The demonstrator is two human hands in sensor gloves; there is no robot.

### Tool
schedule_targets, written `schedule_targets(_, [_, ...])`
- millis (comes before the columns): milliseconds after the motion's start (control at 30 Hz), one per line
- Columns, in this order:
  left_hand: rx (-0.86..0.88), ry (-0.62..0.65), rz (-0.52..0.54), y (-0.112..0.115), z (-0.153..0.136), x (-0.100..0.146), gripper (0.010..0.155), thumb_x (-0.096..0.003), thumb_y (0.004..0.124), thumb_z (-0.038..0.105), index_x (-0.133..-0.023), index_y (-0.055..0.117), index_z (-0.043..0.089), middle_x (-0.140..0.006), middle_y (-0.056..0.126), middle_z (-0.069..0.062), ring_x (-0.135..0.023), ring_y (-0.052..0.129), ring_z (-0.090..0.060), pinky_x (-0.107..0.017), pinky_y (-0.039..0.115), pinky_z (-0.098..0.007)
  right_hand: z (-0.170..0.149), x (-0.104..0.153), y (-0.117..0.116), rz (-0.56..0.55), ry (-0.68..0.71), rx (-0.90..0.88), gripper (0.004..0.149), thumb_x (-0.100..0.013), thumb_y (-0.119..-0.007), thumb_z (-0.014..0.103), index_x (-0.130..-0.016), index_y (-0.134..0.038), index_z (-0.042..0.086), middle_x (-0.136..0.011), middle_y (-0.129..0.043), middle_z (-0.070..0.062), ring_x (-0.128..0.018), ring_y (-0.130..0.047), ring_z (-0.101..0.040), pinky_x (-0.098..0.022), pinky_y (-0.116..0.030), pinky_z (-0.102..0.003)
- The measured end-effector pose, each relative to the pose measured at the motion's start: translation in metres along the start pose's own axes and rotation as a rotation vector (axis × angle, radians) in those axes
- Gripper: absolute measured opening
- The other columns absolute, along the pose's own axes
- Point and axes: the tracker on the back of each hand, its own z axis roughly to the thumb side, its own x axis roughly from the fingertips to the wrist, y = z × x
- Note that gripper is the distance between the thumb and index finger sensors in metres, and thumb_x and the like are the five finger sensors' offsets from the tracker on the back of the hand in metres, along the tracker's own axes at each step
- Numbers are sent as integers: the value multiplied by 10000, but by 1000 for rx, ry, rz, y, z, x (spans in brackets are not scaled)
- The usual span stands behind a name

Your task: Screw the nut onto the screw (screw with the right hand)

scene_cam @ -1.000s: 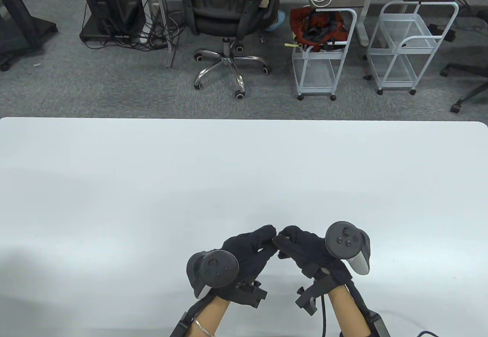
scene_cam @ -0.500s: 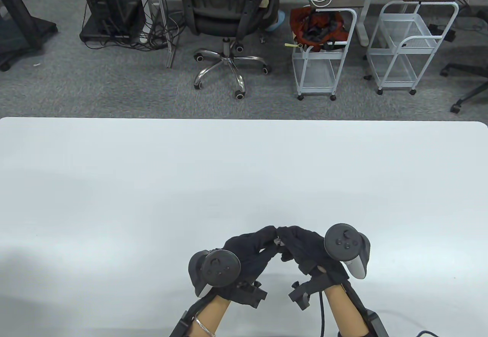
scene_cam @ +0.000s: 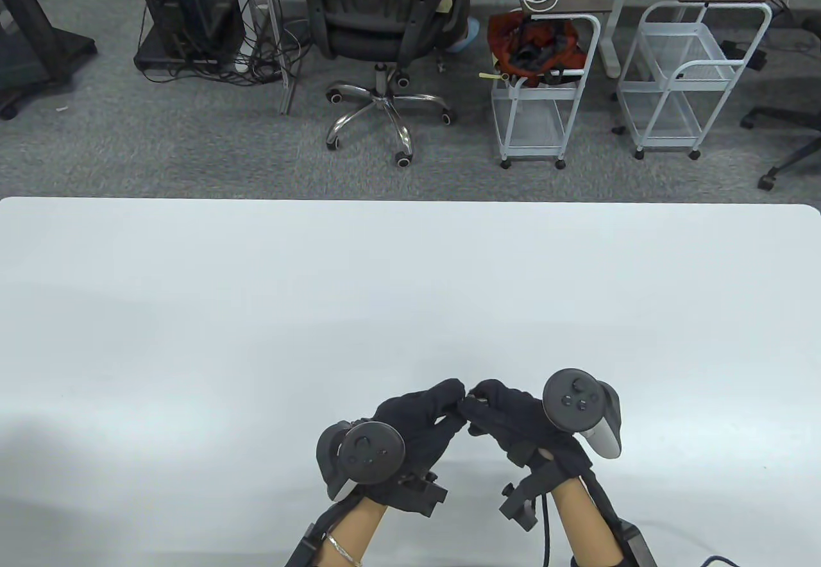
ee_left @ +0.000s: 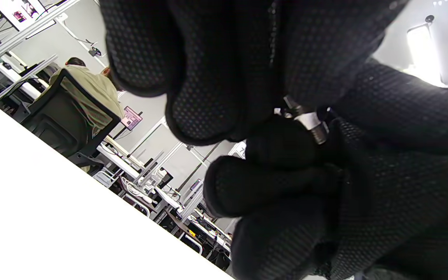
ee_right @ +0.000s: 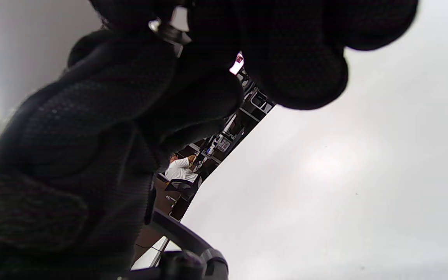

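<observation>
White table (scene_cam: 256, 310), both hands' fingers (scene_cam: 449, 395) together pinching screw (ee_left: 312, 125).

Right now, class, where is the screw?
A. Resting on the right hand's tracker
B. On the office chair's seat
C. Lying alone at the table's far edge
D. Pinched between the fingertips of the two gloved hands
D: in the left wrist view the threaded screw shows between the fingertips where the left hand and right hand meet above the table.
</observation>
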Motion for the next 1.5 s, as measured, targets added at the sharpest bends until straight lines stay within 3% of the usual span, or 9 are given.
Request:
schedule_targets(100, [47, -7, -14, 2, -1, -1, 428, -432, 854, 423, -818, 884, 240, -691, 1075, 90, -551, 1091, -86, -511, 882, -317, -1, 1, 0, -143, 8, 17, 486, -613, -601, 395, -636, -862, -15, -564, -984, -246, -329, -1037, -307, -327, -789, -509])
schedule_targets(300, [-2, 0, -3, 0, 0, -1, 423, -433, 856, 415, -817, 885, 240, -691, 1077, 83, -548, 1092, -91, -507, 883, -319, 0, 0, 0, 60, -24, 0, 505, -610, -661, 409, -808, -737, -49, -764, -861, -314, -546, -974, -379, -448, -727, -558])
schedule_targets(433, [36, -1, -13, 2, 0, -1, 421, -430, 858, 415, -815, 887, 247, -692, 1076, 86, -551, 1090, -92, -512, 881, -320, -2, 1, -1, -147, -3, 9, 492, -613, -598, 401, -617, -872, -8, -555, -991, -240, -322, -1037, -306, -324, -789, -511])
schedule_targets(600, [7, -17, -2, -1, -2, 0, 416, -429, 860, 409, -813, 889, 249, -692, 1077, 80, -548, 1092, -94, -506, 883, -322, -1, 0, -4, 50, -8, -16, 512, -609, -659, 397, -820, -725, -65, -787, -839, -339, -574, -958, -410, -462, -710, -579])
schedule_targets(767, [66, -17, -15, 2, -1, 0, 417, -428, 859, 414, -811, 892, 250, -693, 1076, 85, -549, 1092, -93, -511, 881, -321, -1, 3, -2, -169, 13, 20, 494, -612, -594, 407, -603, -875, 1, -543, -996, -232, -309, -1039, -299, -319, -793, -506])
schedule_targets(933, [18, -19, -9, 0, -3, 0, 420, -426, 864, 413, -812, 888, 248, -692, 1076, 81, -548, 1092, -95, -508, 882, -323, -3, 0, -4, 70, -7, -44, 512, -610, -663, 390, -834, -712, -67, -819, -810, -355, -613, -935, -437, -487, -688, -597])
schedule_targets(1167, [73, -40, -30, 3, -6, -1, 423, -423, 862, 416, -808, 892, 245, -683, 1079, 88, -542, 1094, -90, -506, 884, -319, -5, 1, -5, -134, -4, 11, 483, -615, -589, 389, -638, -853, -15, -583, -975, -252, -354, -1034, -316, -344, -782, -520])
schedule_targets(1367, [1, -25, -15, 0, -6, 0, 417, -424, 864, 406, -809, 892, 247, -683, 1080, 80, -540, 1094, -94, -502, 884, -321, -5, 0, -9, 90, -17, -61, 505, -623, -633, 376, -857, -671, -70, -851, -770, -361, -656, -905, -446, -510, -665, -605])
schedule_targets(1500, [42, -33, -35, 3, -8, 0, 417, -417, 866, 409, -800, 898, 245, -671, 1084, 91, -531, 1097, -86, -500, 887, -317, -6, 0, -8, -143, -5, 19, 484, -612, -599, 392, -637, -854, -19, -583, -976, -258, -353, -1035, -322, -342, -783, -523])
